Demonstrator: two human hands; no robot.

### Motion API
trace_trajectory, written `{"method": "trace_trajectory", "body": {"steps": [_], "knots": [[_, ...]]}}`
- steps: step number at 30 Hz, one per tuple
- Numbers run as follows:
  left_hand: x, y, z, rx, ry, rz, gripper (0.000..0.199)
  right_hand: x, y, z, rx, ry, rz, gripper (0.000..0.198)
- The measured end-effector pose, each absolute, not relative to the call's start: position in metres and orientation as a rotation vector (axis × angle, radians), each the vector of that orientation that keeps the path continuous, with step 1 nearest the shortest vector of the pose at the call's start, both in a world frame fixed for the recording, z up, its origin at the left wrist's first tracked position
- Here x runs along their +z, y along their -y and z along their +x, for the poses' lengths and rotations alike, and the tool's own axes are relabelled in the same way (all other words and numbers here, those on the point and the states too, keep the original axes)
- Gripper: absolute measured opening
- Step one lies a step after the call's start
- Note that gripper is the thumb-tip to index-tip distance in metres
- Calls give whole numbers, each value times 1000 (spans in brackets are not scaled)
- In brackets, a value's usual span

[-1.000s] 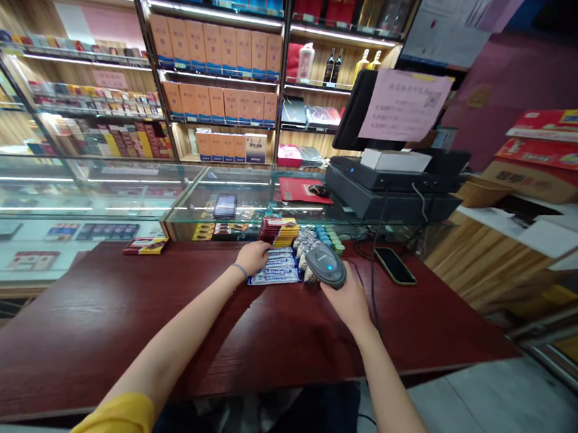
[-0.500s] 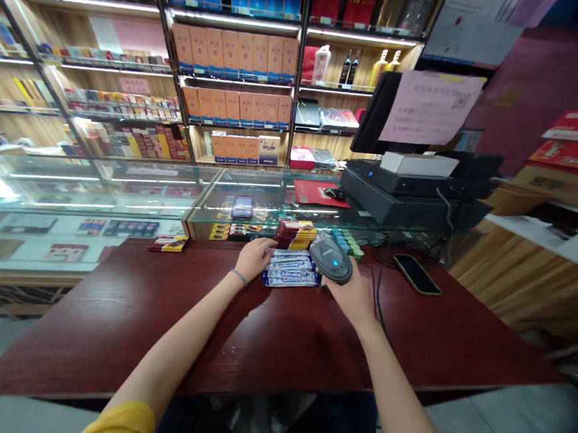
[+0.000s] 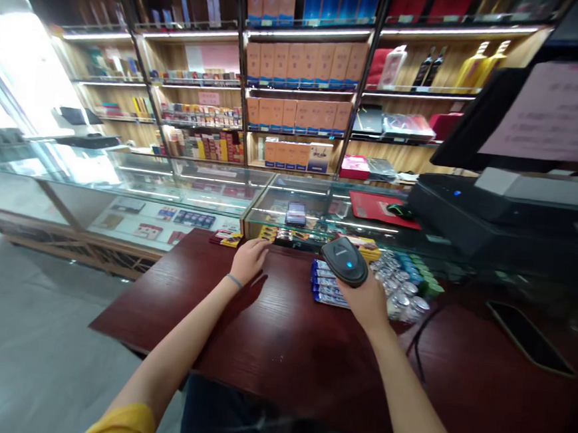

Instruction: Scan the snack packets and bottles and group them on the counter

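My right hand (image 3: 368, 301) is wrapped round a dark handheld barcode scanner (image 3: 344, 261) with a blue light on top. The scanner hangs over a row of blue-and-white wrapped packets (image 3: 324, 283) and hides part of them. Behind it, a stack of yellow-and-red packets (image 3: 369, 248) shows in part. My left hand (image 3: 249, 260) is over the dark red table, fingers stretched forward and nothing in them. Closest to it is a small pile of yellow-and-red packets (image 3: 226, 237) at the table's far left edge.
Several small clear containers (image 3: 401, 297) and green-topped ones (image 3: 430, 281) stand right of the scanner. A phone (image 3: 530, 337) lies farther right, beside a black cable (image 3: 416, 350). Beyond the table runs a glass counter (image 3: 275, 199) bearing a monitor (image 3: 477, 114).
My left hand has left the blue-and-white packets and moved left toward the small yellow-and-red pile. The view has turned left. The scanner stays in my right hand above the packets.
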State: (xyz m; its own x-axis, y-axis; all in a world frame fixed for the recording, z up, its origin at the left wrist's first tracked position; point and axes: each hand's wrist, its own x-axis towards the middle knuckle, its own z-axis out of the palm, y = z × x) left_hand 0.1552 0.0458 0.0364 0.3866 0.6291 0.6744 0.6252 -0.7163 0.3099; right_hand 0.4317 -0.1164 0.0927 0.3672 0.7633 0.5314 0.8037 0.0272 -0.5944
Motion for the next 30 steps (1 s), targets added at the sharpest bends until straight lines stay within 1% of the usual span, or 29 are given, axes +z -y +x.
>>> {"method": "trace_trajectory", "body": {"steps": [7,15,17,21,25,30], "knots": [[24,-58,100,1177,-1386,2591,27,97,86,393,55,1508,-1618,37],[10,-78,56,958,-1576,2624,34,88,65,373,111,1533,-1651,46],[7,-86,50,889,-1619,2644,39,84,66,372,118,1544,-1635,45],[0,-105,43,784,-1661,2657,48,77,67,368,140,1557,-1621,35],[-9,-122,44,757,-1708,2642,53,69,65,363,142,1584,-1664,34],[-16,-129,45,635,-1768,2648,51,57,61,355,172,1629,-1723,29]]}}
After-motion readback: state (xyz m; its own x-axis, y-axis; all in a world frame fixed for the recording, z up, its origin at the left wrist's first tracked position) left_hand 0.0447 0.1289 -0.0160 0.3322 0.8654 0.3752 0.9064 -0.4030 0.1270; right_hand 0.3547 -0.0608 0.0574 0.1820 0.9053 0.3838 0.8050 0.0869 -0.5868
